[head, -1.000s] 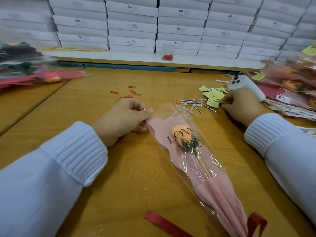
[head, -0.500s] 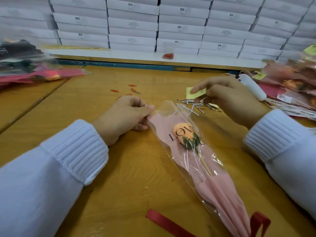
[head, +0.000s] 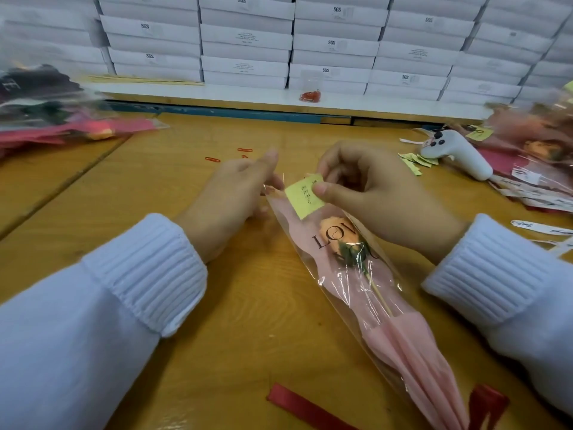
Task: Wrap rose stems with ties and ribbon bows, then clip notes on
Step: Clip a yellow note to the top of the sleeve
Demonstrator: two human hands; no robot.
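A wrapped orange rose in clear film and pink paper printed "LOVE" lies slantwise on the wooden table. A red ribbon is tied at its lower end. My right hand pinches a small yellow note against the wrap's top edge. My left hand holds that top edge from the left, thumb and fingers pinching the film.
Loose red paper clips lie beyond my left hand. More yellow notes, a white glue gun and finished roses sit at right. Dark wrapped flowers lie far left. White boxes are stacked behind.
My right hand picked a yellow note from the pile at right and brought it to the wrap's top edge. My left hand stayed at that edge.
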